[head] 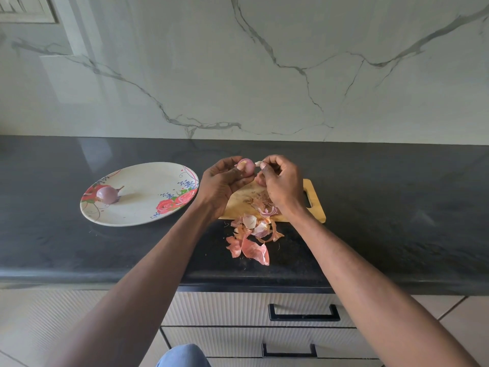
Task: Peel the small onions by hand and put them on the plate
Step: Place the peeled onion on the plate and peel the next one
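On dark stone counter [79, 247], left hand [222, 181] cups small purple onion [246, 167] steady while right hand [280, 181] pinches its papery skin tip [258, 163] for stripping.

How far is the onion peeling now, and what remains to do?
Done: one peeled onion lies on the plate, and loose skins are piled at the cutting board. In hand: the left hand holds a second onion while the right hand pinches skin at its tip. Left: finish peeling it and plate it. No other onions are visible.
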